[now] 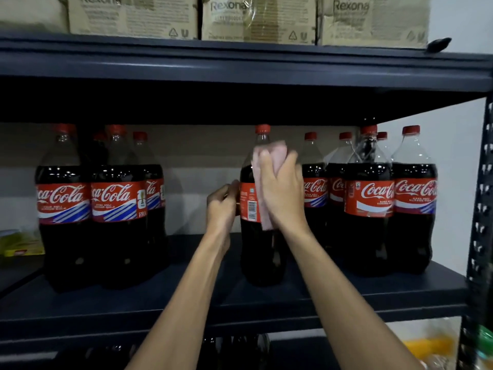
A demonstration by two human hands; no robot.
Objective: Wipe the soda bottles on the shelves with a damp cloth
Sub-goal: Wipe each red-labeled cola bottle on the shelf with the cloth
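One large cola bottle [249, 244] with a red cap and red label stands alone mid-shelf on the dark shelf board [186, 295]. My right hand [282, 188] grips a pale pink cloth [260, 166] and presses it against that bottle's shoulder and label. My left hand [222, 206] has curled fingers at the bottle's left side, by the label. A group of bottles [90, 204] stands to the left, and several more bottles [384, 198] stand to the right.
Cardboard boxes [256, 20] sit on the shelf above. A perforated metal upright [480, 209] bounds the right side. Yellow packets [21, 244] lie at far left. More bottle tops [240, 343] and orange goods [429, 345] show on the shelf below.
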